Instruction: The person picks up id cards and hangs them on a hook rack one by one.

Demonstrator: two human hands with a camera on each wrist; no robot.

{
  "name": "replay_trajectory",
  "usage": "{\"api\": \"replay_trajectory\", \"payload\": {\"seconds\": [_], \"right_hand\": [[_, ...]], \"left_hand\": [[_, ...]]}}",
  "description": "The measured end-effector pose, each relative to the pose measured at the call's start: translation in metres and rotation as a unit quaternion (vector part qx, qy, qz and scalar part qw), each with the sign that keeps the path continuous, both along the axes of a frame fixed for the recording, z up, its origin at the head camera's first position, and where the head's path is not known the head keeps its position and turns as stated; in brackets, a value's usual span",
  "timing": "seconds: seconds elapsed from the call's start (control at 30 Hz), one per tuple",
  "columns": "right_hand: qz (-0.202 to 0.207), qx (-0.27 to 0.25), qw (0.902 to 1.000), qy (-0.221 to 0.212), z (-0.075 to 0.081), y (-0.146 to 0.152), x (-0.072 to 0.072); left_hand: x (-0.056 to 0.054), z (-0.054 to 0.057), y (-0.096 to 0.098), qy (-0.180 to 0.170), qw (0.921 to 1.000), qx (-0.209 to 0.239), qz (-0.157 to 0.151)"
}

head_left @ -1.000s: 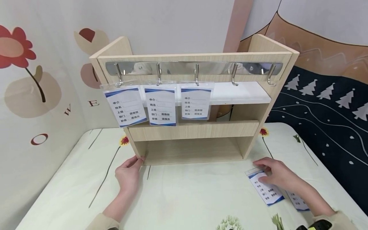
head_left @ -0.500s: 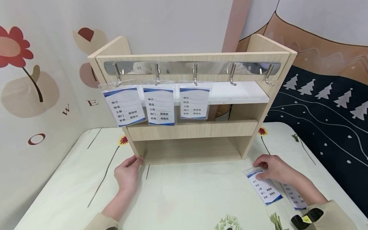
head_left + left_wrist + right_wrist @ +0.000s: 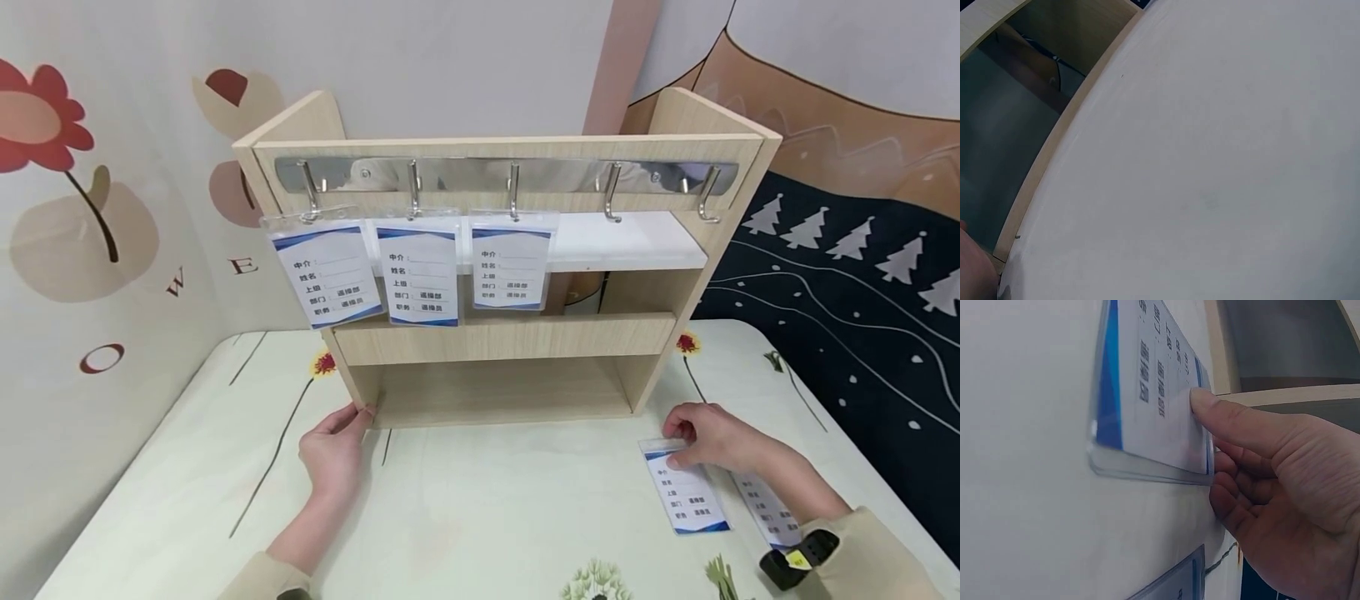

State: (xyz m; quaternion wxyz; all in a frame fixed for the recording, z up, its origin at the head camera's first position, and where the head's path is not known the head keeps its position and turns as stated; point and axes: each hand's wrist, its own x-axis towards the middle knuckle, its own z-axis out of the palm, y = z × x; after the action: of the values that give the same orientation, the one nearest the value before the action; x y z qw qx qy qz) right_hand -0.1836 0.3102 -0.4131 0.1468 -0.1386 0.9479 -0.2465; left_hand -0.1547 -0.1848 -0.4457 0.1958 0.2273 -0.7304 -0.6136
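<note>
My right hand (image 3: 716, 437) pinches the top end of a name badge (image 3: 685, 492) in a clear plastic sleeve, white with blue bands. In the right wrist view, the thumb (image 3: 1229, 419) lies on the badge's face (image 3: 1154, 394) and the fingers curl behind it. A second badge (image 3: 767, 507) lies on the cloth, partly under the right forearm. My left hand (image 3: 333, 454) grips the lower left corner of a pale wooden shelf (image 3: 502, 340); only a bit of that hand (image 3: 975, 269) shows in the left wrist view.
Across the shelf's top front runs a metal hook rail (image 3: 465, 173). Its left hook holds a tilted badge (image 3: 327, 279); two more hooks hold a middle badge (image 3: 418, 275) and a right badge (image 3: 512, 262). The two right hooks are bare. A pale flowered cloth (image 3: 487, 508) lies underneath.
The badge in my right hand has turned a little, its lower end swinging left so it lies straighter. My left hand stays at the shelf corner.
</note>
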Motion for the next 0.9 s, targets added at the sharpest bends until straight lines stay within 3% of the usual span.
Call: {"api": "replay_trajectory", "payload": {"seconds": [0.27, 0.57, 0.9], "right_hand": [[0.011, -0.007, 0.9999, -0.002, 0.001, -0.001, 0.000], [-0.005, -0.019, 0.9996, 0.020, -0.006, 0.001, 0.006], [-0.018, -0.085, 0.9950, 0.049, -0.009, 0.002, 0.010]], "left_hand": [[0.002, 0.001, 0.001, -0.001, 1.0000, 0.007, 0.004], [0.001, -0.001, -0.001, -0.001, 1.0000, -0.001, 0.007], [0.000, 0.000, 0.001, -0.001, 1.0000, 0.001, -0.002]]}}
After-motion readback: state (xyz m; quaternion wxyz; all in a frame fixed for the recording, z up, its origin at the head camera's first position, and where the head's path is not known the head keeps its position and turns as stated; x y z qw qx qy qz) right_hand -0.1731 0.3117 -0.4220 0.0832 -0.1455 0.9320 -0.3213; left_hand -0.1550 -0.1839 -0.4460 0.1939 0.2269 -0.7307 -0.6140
